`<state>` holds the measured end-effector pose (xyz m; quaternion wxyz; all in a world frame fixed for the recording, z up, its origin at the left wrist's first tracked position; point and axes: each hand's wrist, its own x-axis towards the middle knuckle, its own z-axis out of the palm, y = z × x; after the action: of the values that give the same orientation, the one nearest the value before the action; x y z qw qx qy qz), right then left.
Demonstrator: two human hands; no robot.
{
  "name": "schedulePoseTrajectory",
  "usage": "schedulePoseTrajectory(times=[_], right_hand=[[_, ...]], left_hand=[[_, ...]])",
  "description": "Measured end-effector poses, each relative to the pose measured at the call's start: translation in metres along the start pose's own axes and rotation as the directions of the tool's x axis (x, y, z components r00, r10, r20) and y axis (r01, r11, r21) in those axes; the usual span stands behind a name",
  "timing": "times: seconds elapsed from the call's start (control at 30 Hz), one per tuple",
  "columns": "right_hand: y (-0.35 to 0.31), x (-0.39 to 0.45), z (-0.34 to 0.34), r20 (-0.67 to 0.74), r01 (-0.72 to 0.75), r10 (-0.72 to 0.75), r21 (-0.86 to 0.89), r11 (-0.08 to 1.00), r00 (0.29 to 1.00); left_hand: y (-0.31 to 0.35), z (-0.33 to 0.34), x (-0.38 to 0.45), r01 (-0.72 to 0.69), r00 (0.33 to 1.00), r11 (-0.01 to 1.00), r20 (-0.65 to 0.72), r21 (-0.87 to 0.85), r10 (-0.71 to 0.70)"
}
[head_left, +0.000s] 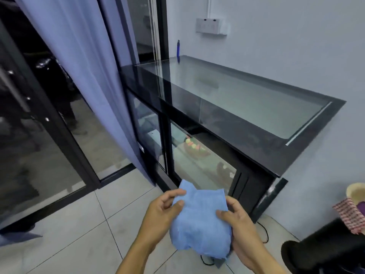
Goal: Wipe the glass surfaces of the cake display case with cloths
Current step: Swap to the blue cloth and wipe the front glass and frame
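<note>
A light blue cloth (199, 222) is held low in the middle of the view, over the tiled floor. My left hand (162, 212) pinches its left edge between thumb and fingers. My right hand (237, 220) grips its right side from beneath. Ahead stands the cake display case (262, 153), black-framed, with a glass top (246, 101) and glass sliding front panels (197, 161). Cakes with coloured toppings show dimly through the front glass. Both hands are short of the case and touch no glass.
A blue pen-like object (178, 48) stands at the case's far corner by the wall. A blue curtain (88, 80) and dark glass door (39, 135) fill the left. A black stool (324, 252) with a checked cloth (350, 216) sits lower right. A black cable (263, 232) lies on the floor.
</note>
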<state>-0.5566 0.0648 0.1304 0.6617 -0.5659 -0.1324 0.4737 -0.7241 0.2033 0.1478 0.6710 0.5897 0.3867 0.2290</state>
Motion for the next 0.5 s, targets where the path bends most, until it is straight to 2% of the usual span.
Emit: schedulePoseTrajectory(times=[0.13,0.27,0.37,0.5], right_hand=[[-0.007,0.047,0.055,-0.003,0.008,-0.007,0.033,0.999,1.000],[-0.055,0.067,0.111,-0.030,0.203,-0.202,0.026,0.979,0.979],[-0.109,0.080,0.135,-0.132,0.373,-0.375,-0.040,0.927,0.917],[-0.179,0.111,0.139,-0.269,0.516,-0.522,-0.097,0.851,0.809]], left_hand=[[0.031,-0.057,0.045,-0.029,1.000,0.999,-0.010,0.029,0.029],[0.091,-0.089,0.095,-0.219,0.975,0.966,0.059,0.134,0.213],[0.140,-0.089,0.143,-0.370,0.927,0.916,0.130,0.153,0.352],[0.201,-0.058,0.213,-0.486,0.849,0.872,0.266,0.053,0.457]])
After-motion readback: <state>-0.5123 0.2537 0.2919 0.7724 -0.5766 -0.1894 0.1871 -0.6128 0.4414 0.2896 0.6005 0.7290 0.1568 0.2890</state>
